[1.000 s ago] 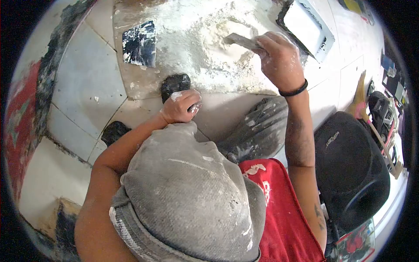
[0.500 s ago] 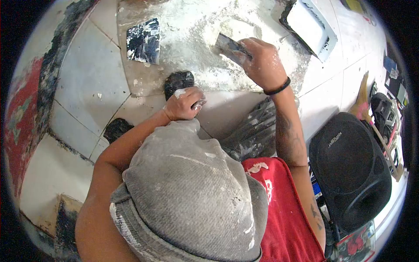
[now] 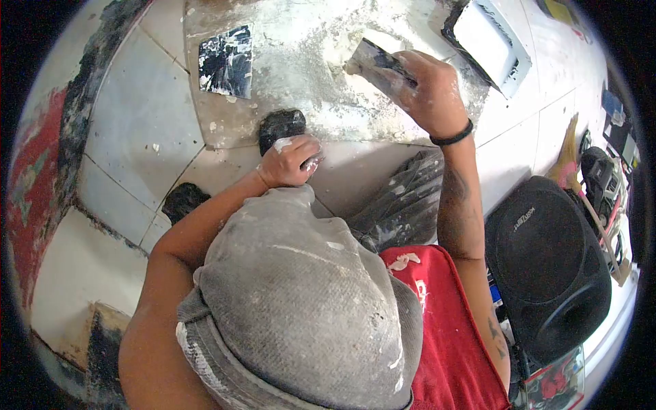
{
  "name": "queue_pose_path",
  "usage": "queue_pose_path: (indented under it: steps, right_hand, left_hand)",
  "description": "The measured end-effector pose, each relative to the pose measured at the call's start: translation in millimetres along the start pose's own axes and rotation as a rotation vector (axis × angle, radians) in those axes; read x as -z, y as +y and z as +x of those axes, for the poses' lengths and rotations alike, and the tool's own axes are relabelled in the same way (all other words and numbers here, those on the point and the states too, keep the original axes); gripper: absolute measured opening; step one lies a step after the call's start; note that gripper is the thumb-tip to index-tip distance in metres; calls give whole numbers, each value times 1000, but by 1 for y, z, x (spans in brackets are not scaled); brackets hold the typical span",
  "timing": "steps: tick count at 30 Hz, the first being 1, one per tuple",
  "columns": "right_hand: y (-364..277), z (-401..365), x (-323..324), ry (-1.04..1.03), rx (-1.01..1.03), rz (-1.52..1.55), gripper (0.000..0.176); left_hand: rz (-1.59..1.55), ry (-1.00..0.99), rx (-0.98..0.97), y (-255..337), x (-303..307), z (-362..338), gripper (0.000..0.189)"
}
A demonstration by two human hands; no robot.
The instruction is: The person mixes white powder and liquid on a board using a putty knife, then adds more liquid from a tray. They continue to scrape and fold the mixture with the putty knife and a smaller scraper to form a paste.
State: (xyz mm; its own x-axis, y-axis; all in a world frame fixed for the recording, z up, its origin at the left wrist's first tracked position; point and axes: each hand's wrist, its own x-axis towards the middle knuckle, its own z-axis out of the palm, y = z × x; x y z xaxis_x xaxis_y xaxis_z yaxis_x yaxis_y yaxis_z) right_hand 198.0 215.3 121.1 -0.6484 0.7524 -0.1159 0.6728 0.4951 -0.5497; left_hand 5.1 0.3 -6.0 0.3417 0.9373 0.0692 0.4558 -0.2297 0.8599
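Note:
My right hand (image 3: 432, 87) grips a putty knife (image 3: 372, 60) whose blade is tilted over a heap of white plaster (image 3: 328, 55) on a flat mixing board (image 3: 225, 130) lying on the floor. My left hand (image 3: 290, 160) is closed in a fist, smeared with plaster, resting at the board's near edge beside a black foot-shaped object (image 3: 280, 126). Whether the fist holds anything is hidden. A grey knit cap (image 3: 301, 301) fills the lower middle of the view.
A paint-smeared square tile (image 3: 227, 61) lies on the board's left part. A white tray (image 3: 488, 41) sits at the upper right. A black speaker (image 3: 547, 266) stands to the right, with a broom handle (image 3: 601, 225) and clutter beyond. Pale floor tiles (image 3: 130, 123) spread to the left.
My right hand drew the putty knife left across the plaster, then moved back right and lifted the blade at a tilt. The left fist stayed in place.

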Motion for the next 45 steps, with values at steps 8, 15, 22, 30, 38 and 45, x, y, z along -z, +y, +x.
queue_pose_path:
  steps: [8, 15, 22, 30, 38, 45]
  right_hand:
    - [0, -6, -11, -71, 39, 26, 25]
    - [14, 5, -29, 2, 51, -60, 28]
    - [7, 3, 0, -39, 45, -20, 29]
    - [18, 3, -28, -101, 14, 31, 24]
    - [34, 9, -9, 70, 252, 0, 28]
    - [16, 1, -18, -31, 161, 63, 18]
  left_hand:
    - [-16, -16, 16, 4, 2, 2, 28]
    - [-13, 14, -12, 0, -1, 0, 26]
    - [-15, 26, 4, 1, -1, 0, 26]
    - [-40, 4, 6, -2, 0, 1, 26]
    - [-16, 32, 64, 6, 2, 1, 28]
    - [-34, 14, 28, 1, 0, 1, 28]
